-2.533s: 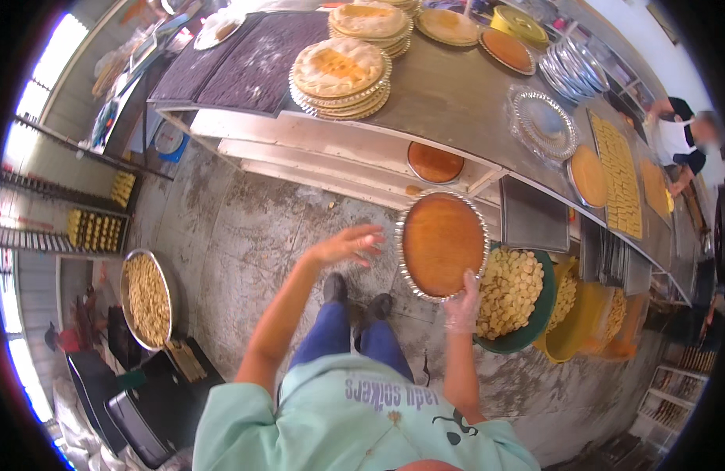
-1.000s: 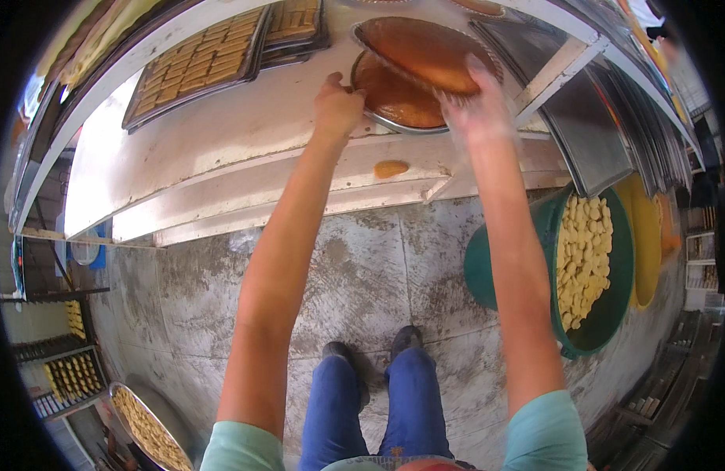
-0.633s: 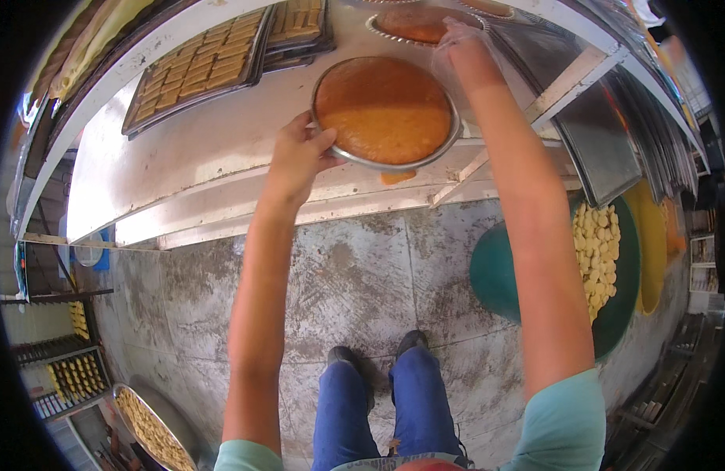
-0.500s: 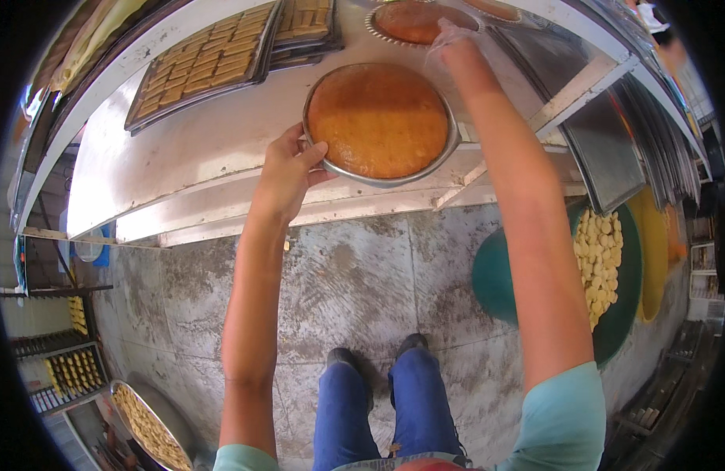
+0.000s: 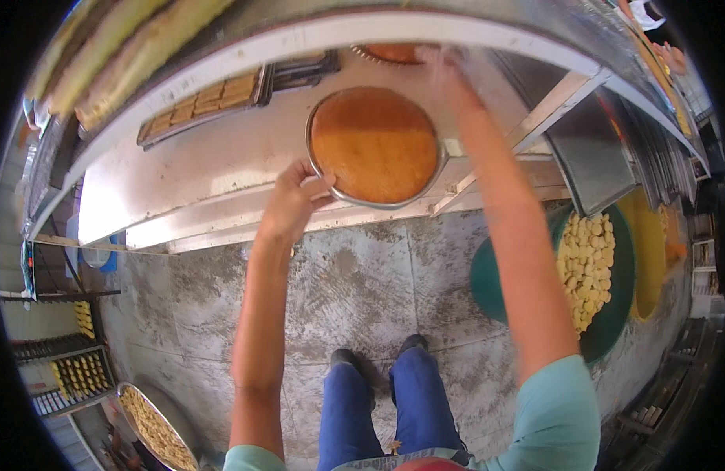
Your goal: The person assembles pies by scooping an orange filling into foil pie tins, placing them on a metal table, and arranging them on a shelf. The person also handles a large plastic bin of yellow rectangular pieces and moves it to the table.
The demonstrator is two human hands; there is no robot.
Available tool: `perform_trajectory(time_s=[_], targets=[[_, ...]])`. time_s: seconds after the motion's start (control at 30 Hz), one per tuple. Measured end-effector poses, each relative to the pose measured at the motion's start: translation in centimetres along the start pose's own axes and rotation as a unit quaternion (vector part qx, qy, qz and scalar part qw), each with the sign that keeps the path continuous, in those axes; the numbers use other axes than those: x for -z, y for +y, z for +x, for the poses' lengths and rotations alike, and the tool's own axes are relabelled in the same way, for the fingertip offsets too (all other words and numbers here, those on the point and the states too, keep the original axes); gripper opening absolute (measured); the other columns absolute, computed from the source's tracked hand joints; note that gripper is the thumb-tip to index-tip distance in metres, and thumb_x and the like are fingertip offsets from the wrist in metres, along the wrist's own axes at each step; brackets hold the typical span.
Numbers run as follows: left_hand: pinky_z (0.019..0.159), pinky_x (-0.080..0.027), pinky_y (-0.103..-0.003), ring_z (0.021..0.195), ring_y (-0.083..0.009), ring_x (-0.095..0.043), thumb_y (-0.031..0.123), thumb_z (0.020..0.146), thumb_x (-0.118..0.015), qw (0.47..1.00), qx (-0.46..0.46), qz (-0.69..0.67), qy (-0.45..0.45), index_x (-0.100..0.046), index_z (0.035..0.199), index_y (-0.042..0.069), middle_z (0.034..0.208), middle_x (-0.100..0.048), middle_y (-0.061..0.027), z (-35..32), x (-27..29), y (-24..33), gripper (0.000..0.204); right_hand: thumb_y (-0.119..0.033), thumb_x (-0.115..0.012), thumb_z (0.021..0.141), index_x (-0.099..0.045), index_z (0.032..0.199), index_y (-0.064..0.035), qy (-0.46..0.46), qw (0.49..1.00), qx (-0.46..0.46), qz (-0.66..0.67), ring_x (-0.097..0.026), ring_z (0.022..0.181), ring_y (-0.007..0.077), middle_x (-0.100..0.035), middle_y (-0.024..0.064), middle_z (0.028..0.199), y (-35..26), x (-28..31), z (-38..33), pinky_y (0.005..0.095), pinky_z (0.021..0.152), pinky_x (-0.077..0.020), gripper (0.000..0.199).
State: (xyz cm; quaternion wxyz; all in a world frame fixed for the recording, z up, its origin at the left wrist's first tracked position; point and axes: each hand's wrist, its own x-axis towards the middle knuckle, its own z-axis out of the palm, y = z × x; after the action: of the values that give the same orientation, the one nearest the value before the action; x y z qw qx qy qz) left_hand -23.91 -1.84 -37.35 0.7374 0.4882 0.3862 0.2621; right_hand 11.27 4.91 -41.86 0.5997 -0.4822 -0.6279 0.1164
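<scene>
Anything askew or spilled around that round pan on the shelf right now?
The round pan juts past the shelf's front edge, with the left hand gripping its rim. The right hand reaches deeper in. Nothing looks spilled or damaged.

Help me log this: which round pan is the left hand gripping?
The nearer, fully visible round pan; left hand grips its rim. The farther pan is half-hidden.

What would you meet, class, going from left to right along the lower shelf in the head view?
Rectangular tray of cut pastry squares → left hand → round pan of orange-brown cake → right hand → dark empty tray.
</scene>
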Motion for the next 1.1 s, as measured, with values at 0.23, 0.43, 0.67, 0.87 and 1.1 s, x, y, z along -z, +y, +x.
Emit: perform_trajectory(time_s=[0.23, 0.43, 0.67, 0.87, 1.1], targets=[[0.076, -0.054, -0.036, 0.097, -0.0202, -0.059, 0.003, 0.080, -0.059, 0.983, -0.021, -0.180, 0.000, -0.046, 0.113, 0.001, 0.107, -0.058, -0.0110, -7.5, -3.6, 0.3, 0.036, -0.020, -0.067, 0.081, -0.045, 0.127, -0.0037, 0.024, 0.949, -0.292, -0.119, -0.047, 0.115, 0.0260, -0.047, 0.0160, 0.124, -23.5, 1.2, -15.0, 0.0370, 0.095, -0.0411, 0.053], [0.067, -0.052, -0.032, 0.093, -0.0176, -0.059, 0.004, 0.078, -0.062, 0.978, 0.101, -0.179, -0.029, -0.049, 0.102, 0.004, 0.103, -0.058, -0.0097, -21.4, -9.4, 7.4, 0.027, -0.008, -0.066, 0.080, -0.043, 0.126, -0.0019, 0.118, 0.912, -0.392, 0.011, -0.045, 0.118, 0.0276, -0.044, 0.0168, 0.127, -42.9, 7.0, -19.4, 0.0400, 0.097, -0.0400, 0.052], [0.061, -0.048, -0.022, 0.084, -0.0099, -0.054, 0.004, 0.076, -0.065, 0.981, -0.176, 0.040, -0.076, -0.045, 0.094, 0.004, 0.087, -0.052, -0.0024, -21.1, -18.5, 23.1, 0.027, -0.013, -0.063, 0.082, -0.031, 0.136, -0.0009, 0.008, 0.977, -0.184, -0.105, -0.038, 0.125, 0.0348, -0.033, 0.0224, 0.138, -50.1, 13.6, -3.9, 0.0427, 0.104, -0.0317, 0.064], [0.069, -0.052, -0.026, 0.084, -0.0154, -0.058, -0.006, 0.070, -0.066, 0.916, -0.288, 0.279, -0.031, -0.042, 0.093, 0.001, 0.095, -0.056, -0.0134, -18.3, -23.6, 34.1, 0.033, -0.018, -0.061, 0.082, -0.016, 0.142, 0.0009, 0.106, 0.968, -0.176, 0.146, -0.027, 0.132, 0.0275, -0.026, 0.0169, 0.143, -49.0, 14.1, 7.7, 0.0387, 0.107, -0.0239, 0.077], [0.062, -0.045, -0.043, 0.066, -0.0349, -0.058, 0.007, 0.068, -0.064, 0.901, -0.259, 0.345, -0.031, -0.043, 0.090, 0.003, 0.072, -0.059, -0.0186, -10.4, -24.4, 34.2, 0.030, -0.033, -0.064, 0.079, -0.012, 0.143, -0.0013, 0.099, 0.903, -0.284, 0.308, -0.030, 0.129, 0.0248, -0.028, 0.0131, 0.140, -46.8, 12.9, 10.5, 0.0395, 0.107, -0.0236, 0.088]])
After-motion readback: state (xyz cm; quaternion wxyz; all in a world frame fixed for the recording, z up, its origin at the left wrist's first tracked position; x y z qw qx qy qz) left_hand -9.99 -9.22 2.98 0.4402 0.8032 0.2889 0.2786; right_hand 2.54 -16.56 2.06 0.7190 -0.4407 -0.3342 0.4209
